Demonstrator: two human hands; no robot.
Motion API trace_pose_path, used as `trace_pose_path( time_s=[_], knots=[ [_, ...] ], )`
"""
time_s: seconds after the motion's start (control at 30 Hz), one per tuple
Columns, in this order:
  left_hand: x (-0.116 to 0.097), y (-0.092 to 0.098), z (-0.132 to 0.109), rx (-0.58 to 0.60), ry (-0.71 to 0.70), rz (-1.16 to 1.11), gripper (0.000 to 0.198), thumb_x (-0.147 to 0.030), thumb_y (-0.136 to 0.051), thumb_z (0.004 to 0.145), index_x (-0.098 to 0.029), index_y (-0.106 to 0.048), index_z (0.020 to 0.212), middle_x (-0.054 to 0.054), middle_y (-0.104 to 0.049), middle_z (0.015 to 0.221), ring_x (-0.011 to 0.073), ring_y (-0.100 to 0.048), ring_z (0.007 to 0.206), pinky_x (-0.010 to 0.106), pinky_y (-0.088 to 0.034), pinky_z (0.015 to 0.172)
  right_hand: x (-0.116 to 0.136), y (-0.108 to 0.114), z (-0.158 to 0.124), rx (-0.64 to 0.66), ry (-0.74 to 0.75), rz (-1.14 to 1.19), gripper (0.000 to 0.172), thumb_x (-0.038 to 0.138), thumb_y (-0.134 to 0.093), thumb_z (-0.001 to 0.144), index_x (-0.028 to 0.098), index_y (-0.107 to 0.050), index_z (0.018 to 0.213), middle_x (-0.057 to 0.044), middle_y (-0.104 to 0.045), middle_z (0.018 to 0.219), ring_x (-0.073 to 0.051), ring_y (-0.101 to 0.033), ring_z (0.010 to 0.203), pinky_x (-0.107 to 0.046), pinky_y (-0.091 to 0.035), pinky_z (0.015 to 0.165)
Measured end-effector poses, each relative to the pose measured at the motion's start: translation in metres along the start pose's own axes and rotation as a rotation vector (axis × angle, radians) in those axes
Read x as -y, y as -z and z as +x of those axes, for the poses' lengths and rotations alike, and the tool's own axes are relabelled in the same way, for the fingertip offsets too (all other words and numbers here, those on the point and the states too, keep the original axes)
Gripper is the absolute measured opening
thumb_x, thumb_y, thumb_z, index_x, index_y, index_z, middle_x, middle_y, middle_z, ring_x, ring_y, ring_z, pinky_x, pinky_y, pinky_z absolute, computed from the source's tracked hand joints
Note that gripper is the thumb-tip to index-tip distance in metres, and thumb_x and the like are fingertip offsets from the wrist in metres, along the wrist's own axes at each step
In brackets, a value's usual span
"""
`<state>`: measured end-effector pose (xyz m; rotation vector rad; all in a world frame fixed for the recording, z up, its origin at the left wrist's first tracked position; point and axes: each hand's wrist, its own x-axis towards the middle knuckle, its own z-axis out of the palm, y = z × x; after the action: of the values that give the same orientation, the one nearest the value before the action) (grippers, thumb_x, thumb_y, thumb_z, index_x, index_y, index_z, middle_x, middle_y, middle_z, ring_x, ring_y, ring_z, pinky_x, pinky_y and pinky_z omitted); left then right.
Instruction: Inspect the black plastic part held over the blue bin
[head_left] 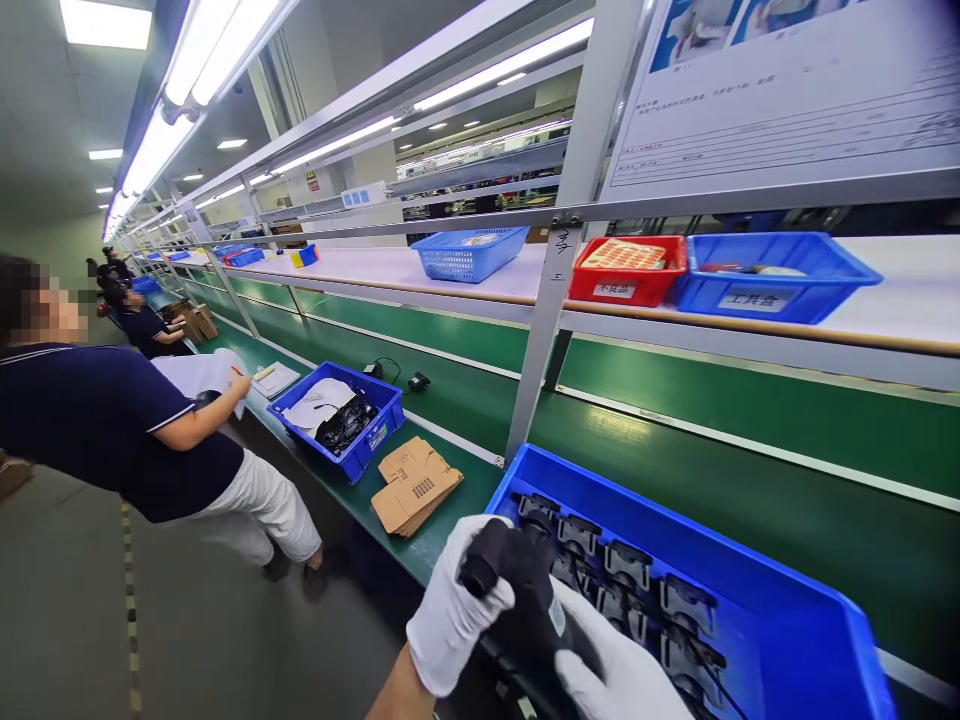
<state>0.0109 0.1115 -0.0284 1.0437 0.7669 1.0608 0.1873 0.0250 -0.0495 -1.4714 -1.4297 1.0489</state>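
Both my hands wear white gloves and hold one black device with a short round barrel (pixel 517 580), just in front of a big blue bin. My left hand (pixel 450 615) is closed around its barrel end. Against its lower right side, my right hand (pixel 626 665) grips the body, with the thumb across the front. A small pale label shows on the body; motion blur hides its exact kind. Inside the blue bin (pixel 810 600) lie several black bracket-like parts (pixel 630 565) in rows, with a black cable among them.
Flattened cardboard boxes (pixel 416 485) lie on the green bench left of the bin. Beyond them stands a blue tray (pixel 367 445) of black cables. A person (pixel 112 420) holding papers stands at left. A metal post (pixel 551 330) and shelf with red (pixel 626 290) and blue (pixel 780 295) boxes rise ahead.
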Motion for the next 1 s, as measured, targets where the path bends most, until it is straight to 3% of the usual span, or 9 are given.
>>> trace_pose_path(
  time_s=[0.07,0.13,0.2,0.3,0.43,0.63,0.8,0.9,1.0],
  knots=[
    [-0.004,-0.005,-0.004,-0.024,-0.111,0.217,0.057,-0.035,-0.089,0.062,-0.022,-0.073,0.115,0.013,-0.07,0.123,0.0383,-0.058,0.125,0.05,-0.035,0.122,0.011,-0.002,0.007,0.017,0.06,0.006,0.068,0.056,-0.067,0.088,0.023,-0.059,0.147,-0.012,-0.066,0.148,-0.034,-0.061,0.138,-0.043,-0.048,0.117],
    [-0.001,-0.006,-0.013,-0.053,-0.209,0.402,0.072,-0.036,-0.09,0.065,-0.022,-0.067,0.132,0.014,-0.068,0.125,0.0374,-0.061,0.121,0.049,-0.04,0.117,0.022,-0.004,0.013,-0.006,0.089,-0.013,0.061,0.05,-0.07,0.086,0.025,-0.065,0.142,-0.01,-0.073,0.137,-0.034,-0.07,0.123,-0.039,-0.057,0.105],
    [0.009,-0.003,-0.022,-0.083,-0.249,0.429,0.082,-0.039,-0.093,0.062,-0.023,-0.064,0.137,0.014,-0.068,0.12,0.0381,-0.063,0.116,0.047,-0.045,0.111,0.031,-0.003,0.016,-0.018,0.109,-0.037,0.054,0.046,-0.074,0.084,0.025,-0.07,0.134,-0.007,-0.079,0.118,-0.03,-0.077,0.101,-0.033,-0.063,0.088],
    [0.024,0.006,-0.03,-0.12,-0.264,0.38,0.09,-0.046,-0.095,0.06,-0.023,-0.062,0.14,0.015,-0.066,0.118,0.0399,-0.062,0.115,0.047,-0.047,0.108,0.038,0.0,0.017,0.017,0.145,-0.046,0.046,0.043,-0.079,0.078,0.025,-0.075,0.121,-0.003,-0.079,0.095,-0.024,-0.074,0.077,-0.029,-0.06,0.071],
    [0.025,0.01,-0.03,-0.105,-0.288,0.495,0.09,-0.052,-0.092,0.065,-0.024,-0.058,0.143,0.016,-0.066,0.121,0.0392,-0.062,0.114,0.048,-0.047,0.109,0.036,0.0,0.017,0.049,0.146,-0.055,0.042,0.039,-0.078,0.078,0.024,-0.072,0.117,-0.003,-0.074,0.097,-0.022,-0.068,0.079,-0.03,-0.058,0.079],
    [0.012,0.006,-0.026,-0.024,-0.361,0.563,0.101,-0.042,-0.092,0.067,-0.022,-0.044,0.154,0.01,-0.065,0.107,0.0299,-0.068,0.094,0.039,-0.052,0.096,0.028,-0.004,0.021,0.043,0.108,-0.079,0.036,0.04,-0.079,0.075,0.024,-0.067,0.105,-0.002,-0.07,0.094,-0.023,-0.068,0.085,-0.032,-0.057,0.086],
    [0.018,0.01,-0.03,-0.052,-0.371,0.525,0.108,-0.035,-0.098,0.056,-0.021,-0.048,0.151,0.013,-0.067,0.111,0.0336,-0.067,0.099,0.042,-0.051,0.098,0.034,-0.002,0.021,0.059,0.147,-0.081,0.037,0.045,-0.079,0.073,0.023,-0.069,0.101,-0.004,-0.072,0.093,-0.022,-0.066,0.078,-0.037,-0.059,0.091],
    [0.02,0.012,-0.034,-0.032,-0.385,0.519,0.112,-0.027,-0.101,0.051,-0.021,-0.05,0.15,0.014,-0.068,0.114,0.0356,-0.068,0.104,0.043,-0.051,0.101,0.034,-0.001,0.021,0.082,0.166,-0.041,0.044,0.041,-0.081,0.073,0.023,-0.071,0.112,-0.007,-0.074,0.107,-0.024,-0.07,0.089,-0.037,-0.058,0.096],
    [0.016,0.016,-0.039,0.057,-0.329,0.472,0.124,-0.026,-0.103,0.049,-0.023,-0.042,0.157,0.018,-0.066,0.129,0.0394,-0.065,0.117,0.048,-0.048,0.11,0.029,0.002,0.02,0.101,0.198,-0.023,0.05,0.038,-0.079,0.078,0.022,-0.068,0.124,-0.01,-0.073,0.12,-0.026,-0.07,0.101,-0.039,-0.055,0.105]
  ],
)
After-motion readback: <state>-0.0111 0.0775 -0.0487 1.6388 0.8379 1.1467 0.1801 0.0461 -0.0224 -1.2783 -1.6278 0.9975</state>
